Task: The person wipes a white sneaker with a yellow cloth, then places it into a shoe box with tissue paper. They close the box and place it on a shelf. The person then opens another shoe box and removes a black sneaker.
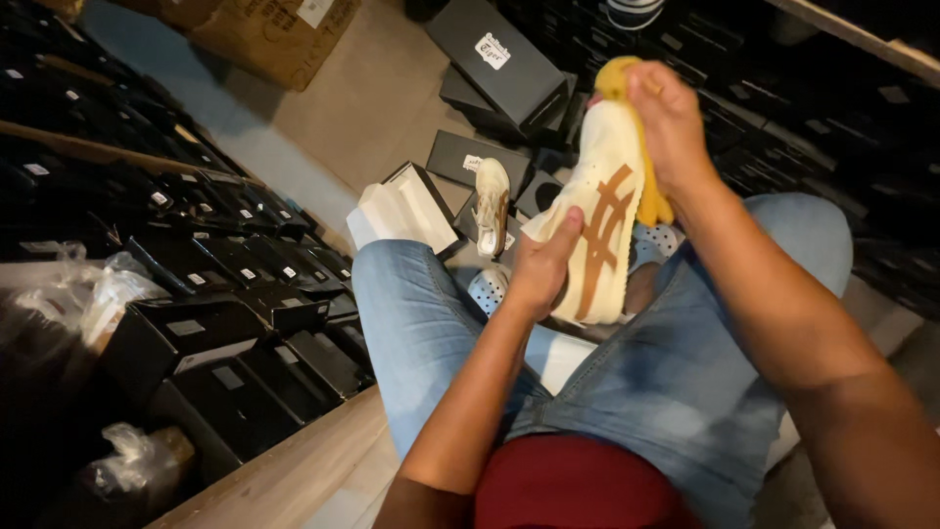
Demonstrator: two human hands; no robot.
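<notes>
I sit with blue jeans on, knees apart. My left hand [541, 266] grips the lower end of a cream sneaker [595, 211] with brown stripes, holding it upright between my knees. My right hand [669, 118] presses a yellow cloth [627, 83] against the sneaker's upper end; more of the cloth hangs down behind the shoe. The matching second sneaker [492, 204] lies on the floor beyond, beside an open shoebox with white paper [403, 211].
Black shoeboxes are stacked on shelves at the left [211, 294] and along the right [783, 88]. More black boxes [494, 59] and a cardboard carton [274, 34] lie on the floor ahead. Plastic bags [108, 294] sit at left. White perforated clogs [490, 286] are under my legs.
</notes>
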